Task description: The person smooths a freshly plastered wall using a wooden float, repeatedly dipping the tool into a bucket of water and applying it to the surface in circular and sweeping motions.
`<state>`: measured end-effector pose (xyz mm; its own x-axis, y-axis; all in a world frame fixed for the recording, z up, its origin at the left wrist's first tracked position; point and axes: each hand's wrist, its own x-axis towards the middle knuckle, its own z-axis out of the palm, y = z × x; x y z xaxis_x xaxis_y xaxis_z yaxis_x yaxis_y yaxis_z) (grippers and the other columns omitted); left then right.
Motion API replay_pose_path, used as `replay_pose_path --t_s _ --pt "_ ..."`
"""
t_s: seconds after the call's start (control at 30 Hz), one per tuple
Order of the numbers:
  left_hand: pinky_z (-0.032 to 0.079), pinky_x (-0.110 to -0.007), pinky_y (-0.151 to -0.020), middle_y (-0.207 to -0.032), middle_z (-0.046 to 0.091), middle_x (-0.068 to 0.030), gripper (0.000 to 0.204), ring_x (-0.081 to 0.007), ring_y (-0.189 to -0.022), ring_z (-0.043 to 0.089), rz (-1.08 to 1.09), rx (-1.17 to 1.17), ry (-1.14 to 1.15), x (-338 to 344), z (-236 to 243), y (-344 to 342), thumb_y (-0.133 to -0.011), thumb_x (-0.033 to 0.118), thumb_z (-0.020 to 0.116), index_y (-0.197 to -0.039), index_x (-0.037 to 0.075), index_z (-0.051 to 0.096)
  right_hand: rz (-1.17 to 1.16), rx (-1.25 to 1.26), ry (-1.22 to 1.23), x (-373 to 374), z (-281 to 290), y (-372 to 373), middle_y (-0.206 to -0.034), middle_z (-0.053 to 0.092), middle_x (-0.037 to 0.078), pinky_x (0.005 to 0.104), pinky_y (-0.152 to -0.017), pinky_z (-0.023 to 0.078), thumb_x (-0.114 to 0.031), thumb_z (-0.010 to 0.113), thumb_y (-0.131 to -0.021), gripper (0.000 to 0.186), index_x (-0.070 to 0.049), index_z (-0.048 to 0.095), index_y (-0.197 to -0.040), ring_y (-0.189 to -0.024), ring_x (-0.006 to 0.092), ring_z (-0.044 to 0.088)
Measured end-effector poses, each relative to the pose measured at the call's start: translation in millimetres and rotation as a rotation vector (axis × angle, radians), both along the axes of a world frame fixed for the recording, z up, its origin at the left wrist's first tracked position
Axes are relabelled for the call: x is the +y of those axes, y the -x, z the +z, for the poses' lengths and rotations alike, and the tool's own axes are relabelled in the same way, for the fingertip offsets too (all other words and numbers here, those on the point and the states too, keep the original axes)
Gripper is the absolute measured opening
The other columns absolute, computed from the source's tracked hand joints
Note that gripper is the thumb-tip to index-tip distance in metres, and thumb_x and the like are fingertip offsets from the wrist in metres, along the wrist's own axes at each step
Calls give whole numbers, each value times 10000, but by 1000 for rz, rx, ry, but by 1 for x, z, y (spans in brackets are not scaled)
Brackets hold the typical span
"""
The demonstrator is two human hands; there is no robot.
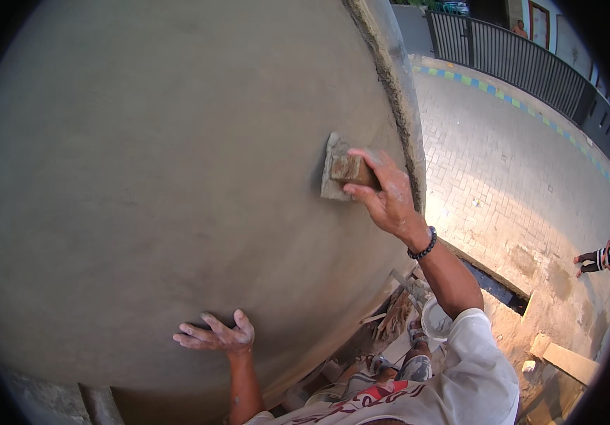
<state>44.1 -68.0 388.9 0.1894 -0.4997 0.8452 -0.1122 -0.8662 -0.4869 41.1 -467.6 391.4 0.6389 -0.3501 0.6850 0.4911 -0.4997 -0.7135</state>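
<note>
A broad grey plastered wall (177,177) fills most of the view, smooth and damp-looking. My right hand (392,195) grips the wooden block handle of a plastering float (332,185), thumb and fingers wrapped around it. The float's mortar-caked plate lies against the wall close to its right edge. Lower down, my left hand (223,334) is held in front of the wall with fingers spread and nothing in it. Grey mortar smears both hands. Whether the left fingertips touch the wall, I cannot tell.
The wall ends at a rough vertical edge (397,92) on the right. Below me are a pale bucket (436,319) and scattered wood scraps (395,315). An open drain (496,283) runs beside the paved street (503,156). Another person (595,259) stands far right; a dark fence (510,60) lies beyond.
</note>
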Motion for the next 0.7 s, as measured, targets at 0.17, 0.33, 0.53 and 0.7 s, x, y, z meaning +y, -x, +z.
replay_pose_path --t_s 0.17,0.33,0.53,0.7 --pt "150 -694 -1133 -1626 161 -262 704 -534 -1479 124 3 -5 -11 7 -2 1 -1010 547 430 -1561 121 322 103 -126 -105 -10 24 10 -1005 659 160 389 -847 500 -185 773 -851 477 -68 598 -1279 -903 333 628" --pt "147 -701 -1130 -1624 165 -263 693 -547 -1473 122 -14 9 0 4 -1 -1 -1012 539 432 -1563 133 320 -296 -232 51 -32 72 -36 -1025 655 155 372 -858 496 -137 773 -826 499 -67 587 -1283 -994 338 608" --pt "138 -700 -1134 -1619 182 -266 682 -555 -1470 122 -15 8 14 8 -1 2 -1014 528 440 -1557 130 332 125 -163 150 9 29 5 -1094 651 154 376 -866 504 -143 792 -817 528 -83 599 -1304 -986 330 624" --pt "131 -703 -1133 -1621 175 -265 681 -559 -1469 118 -21 14 12 4 -1 2 -1014 530 436 -1553 124 339 -124 -247 -106 -65 92 -28 -1083 665 158 360 -881 504 -172 766 -858 485 -57 595 -1297 -981 287 647"
